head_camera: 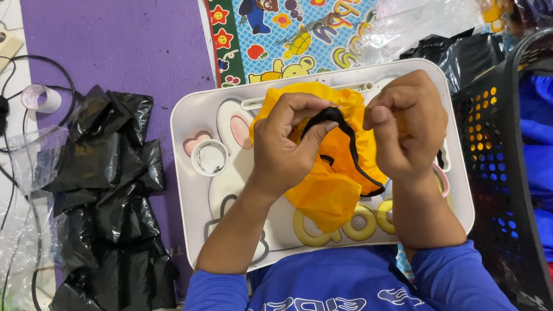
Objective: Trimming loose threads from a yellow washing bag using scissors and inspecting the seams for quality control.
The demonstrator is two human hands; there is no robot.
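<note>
The person is holding a bunched-up orange cloth bag (331,171) with a thin black drawstring (345,139) over a small white plastic lap tray (197,197). The left hand (285,142) is gripping the cloth, and its fingers are pinched together on the black drawstring near the top. The right hand (407,126) is curled up tight on the other side of the bag, with the thumb pressing against the fingers. I cannot tell just what the right fingers are squeezing, but they are touching the orange cloth. The 2 hands are close, with only a little gap between them.

The bag is sitting in the middle of the tray, and its low end is hanging toward the near edge by the person's blue shirt (334,291). The tray's left part is showing bare room around a round white cup hole (210,158). The far edge of the tray is peeking out just above the cloth.

A pile of crinkly black plastic bags (112,202) is lying well to the left on a purple mat (119,44). A black plastic basket with holes (501,162) is standing just beside the tray's right edge, so there is little room on that side.
</note>
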